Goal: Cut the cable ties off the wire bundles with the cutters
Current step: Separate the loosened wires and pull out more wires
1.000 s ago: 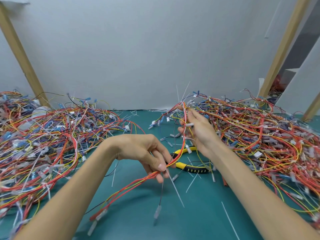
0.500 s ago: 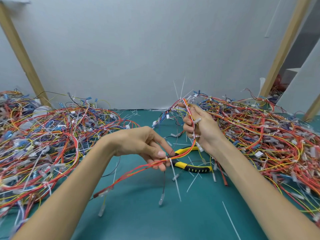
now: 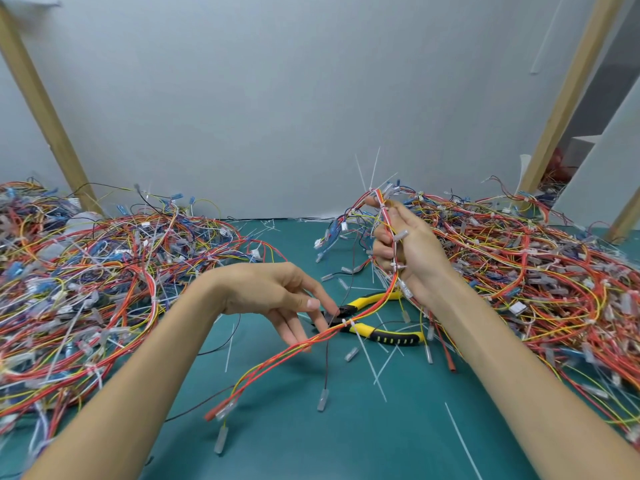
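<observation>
Centre of frame: a wire bundle (image 3: pixel 284 355) of red, orange and yellow leads hangs in an arc above the green table (image 3: pixel 346 441).
Right hand (image 3: pixel 412 254): right of centre, grip clenched round the bundle's upper end; white tie tails stick up above it.
Left hand (image 3: pixel 273 299): left of centre, grip released, fingers nearly straight, tips touching the bundle's lower stretch.
Cable tie (image 3: pixel 347 322): white, fastened round the bundle just right of the left fingertips (its long tail slants down and right).
Cutters (image 3: pixel 391 336): yellow-and-black handles, lying on the table beneath the bundle, between the two hands.
Frame edges: left heap (image 3: pixel 86 278) and right heap (image 3: pixel 536 278) of tangled wires on the table.
</observation>
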The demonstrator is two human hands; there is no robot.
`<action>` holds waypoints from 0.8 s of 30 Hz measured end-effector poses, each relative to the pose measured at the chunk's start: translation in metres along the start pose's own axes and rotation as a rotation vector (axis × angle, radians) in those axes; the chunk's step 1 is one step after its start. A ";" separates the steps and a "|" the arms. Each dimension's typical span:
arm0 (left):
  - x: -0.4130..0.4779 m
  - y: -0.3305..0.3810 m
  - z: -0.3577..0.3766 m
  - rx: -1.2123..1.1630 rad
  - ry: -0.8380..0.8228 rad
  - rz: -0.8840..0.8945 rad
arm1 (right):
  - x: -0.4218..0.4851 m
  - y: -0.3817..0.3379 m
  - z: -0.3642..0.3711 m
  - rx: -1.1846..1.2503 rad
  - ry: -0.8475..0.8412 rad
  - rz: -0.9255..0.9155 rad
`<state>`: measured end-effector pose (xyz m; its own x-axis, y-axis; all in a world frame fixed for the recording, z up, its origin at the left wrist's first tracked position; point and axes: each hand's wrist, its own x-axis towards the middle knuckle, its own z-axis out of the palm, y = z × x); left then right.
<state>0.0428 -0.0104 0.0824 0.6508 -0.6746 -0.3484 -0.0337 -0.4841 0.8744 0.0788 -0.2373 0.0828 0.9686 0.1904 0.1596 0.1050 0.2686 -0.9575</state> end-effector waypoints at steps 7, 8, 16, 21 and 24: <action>0.000 -0.003 -0.005 -0.016 0.128 -0.016 | 0.000 -0.017 -0.012 -0.006 0.013 -0.080; 0.000 -0.003 -0.006 -0.022 0.138 -0.014 | 0.001 -0.020 -0.015 -0.017 0.017 -0.090; 0.018 -0.003 -0.001 -0.201 0.455 0.125 | -0.001 -0.029 -0.023 -0.110 -0.015 -0.106; 0.028 0.003 0.003 -0.786 0.514 0.167 | -0.006 -0.029 -0.020 -0.260 -0.168 -0.073; 0.029 0.002 0.005 -0.991 0.466 0.139 | -0.009 -0.028 -0.018 -0.272 -0.323 0.012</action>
<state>0.0581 -0.0340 0.0722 0.9175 -0.3115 -0.2472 0.3590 0.3815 0.8518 0.0708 -0.2634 0.1037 0.8543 0.4898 0.1736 0.1914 0.0141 -0.9814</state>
